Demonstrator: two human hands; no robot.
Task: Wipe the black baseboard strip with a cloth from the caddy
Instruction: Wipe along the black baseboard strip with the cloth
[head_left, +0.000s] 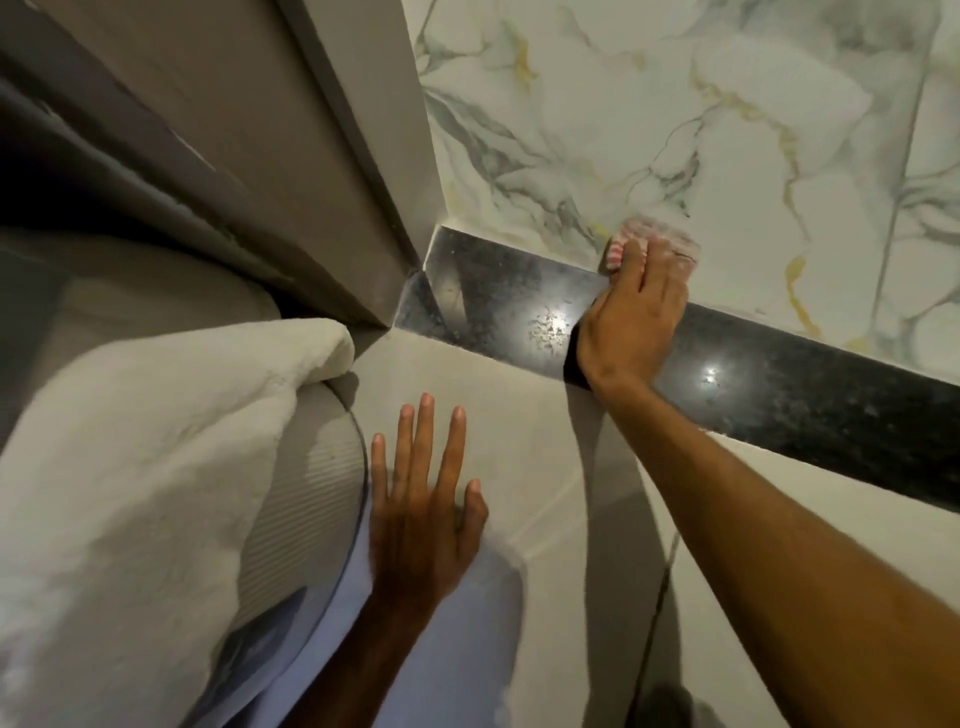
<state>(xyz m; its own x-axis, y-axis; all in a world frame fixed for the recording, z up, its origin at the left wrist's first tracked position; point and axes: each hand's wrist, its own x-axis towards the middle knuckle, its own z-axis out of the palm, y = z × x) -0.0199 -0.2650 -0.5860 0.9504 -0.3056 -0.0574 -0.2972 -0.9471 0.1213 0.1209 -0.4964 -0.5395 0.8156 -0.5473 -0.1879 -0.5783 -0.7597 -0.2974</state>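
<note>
A glossy black baseboard strip (498, 296) runs along the foot of the marble wall, from the corner at centre down to the right edge. My right hand (631, 317) presses a pink-and-white striped cloth (652, 236) against the strip's top edge, where it meets the wall. The cloth shows only above my fingers. My left hand (421, 499) lies flat on the pale floor, fingers spread, holding nothing. No caddy is in view.
A grey door frame or wall corner (332, 156) stands at the left of the strip. A fluffy white rug or blanket (130, 467) over a ribbed grey round object (306, 499) fills the lower left. The marble wall (675, 114) rises behind.
</note>
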